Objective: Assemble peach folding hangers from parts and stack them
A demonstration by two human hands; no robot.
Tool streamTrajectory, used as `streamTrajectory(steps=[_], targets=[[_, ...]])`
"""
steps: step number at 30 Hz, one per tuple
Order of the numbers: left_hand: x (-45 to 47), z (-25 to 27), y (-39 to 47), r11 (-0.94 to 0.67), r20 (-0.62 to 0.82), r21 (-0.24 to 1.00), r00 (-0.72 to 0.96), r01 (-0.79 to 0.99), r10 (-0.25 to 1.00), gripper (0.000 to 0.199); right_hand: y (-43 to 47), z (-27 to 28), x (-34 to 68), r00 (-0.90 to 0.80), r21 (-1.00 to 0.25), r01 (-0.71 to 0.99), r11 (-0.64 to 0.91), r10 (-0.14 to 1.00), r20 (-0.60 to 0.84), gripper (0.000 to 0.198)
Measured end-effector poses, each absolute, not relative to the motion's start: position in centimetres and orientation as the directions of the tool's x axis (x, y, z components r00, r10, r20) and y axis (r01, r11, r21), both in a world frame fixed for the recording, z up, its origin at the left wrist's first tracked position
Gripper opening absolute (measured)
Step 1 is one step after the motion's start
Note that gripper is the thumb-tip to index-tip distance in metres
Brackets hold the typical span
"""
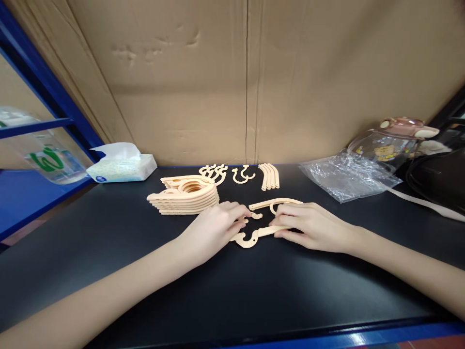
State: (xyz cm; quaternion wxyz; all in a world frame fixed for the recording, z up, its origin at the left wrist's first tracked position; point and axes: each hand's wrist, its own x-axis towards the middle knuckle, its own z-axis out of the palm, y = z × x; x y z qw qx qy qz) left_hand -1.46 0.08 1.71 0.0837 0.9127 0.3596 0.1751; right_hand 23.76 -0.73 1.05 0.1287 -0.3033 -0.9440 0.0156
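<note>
Cream plastic hanger parts lie between my hands on the black table. My right hand (312,225) is closed, thumb and fingers pinching a hanger arm (267,231). A curved hook-shaped piece (248,241) meets that arm's left end, close to my left thumb. My left hand (214,232) is closed too, its fingertips gripping a small hanger hook (256,215) that is partly hidden by the fingers. Just beyond lies another curved hanger arm (276,201), its right end behind my right hand. A neat stack of folded hangers (185,198) stands beyond my left hand.
Farther back lie several loose hooks (214,170), two more hooks (242,175) and a row of hanger arms (269,176). A tissue pack (123,167) sits left. At right are a clear plastic bag (341,177) and a clear, brown-lidded container (381,145). Cardboard (181,97) closes the back.
</note>
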Motion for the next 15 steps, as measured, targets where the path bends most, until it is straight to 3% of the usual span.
streamTrajectory(steps=[7,11,15], targets=[[-1.30,2.08,-0.48,-0.723,0.248,0.069,0.690,0.687,0.680,0.031,-0.86,1.08,23.90,-0.797,-0.153,0.535,0.831,0.557,0.233,0.020],[-1.31,1.79,-0.34,-0.683,0.254,0.040,0.653,0.730,0.713,0.041,-0.81,0.93,23.81,-0.787,-0.138,0.524,0.841,0.540,0.300,0.022],[-1.08,1.79,-0.47,-0.631,0.266,0.045,0.599,0.775,0.755,0.023,-0.21,0.79,23.68,-0.679,-0.102,0.590,0.801,0.560,0.475,0.023]])
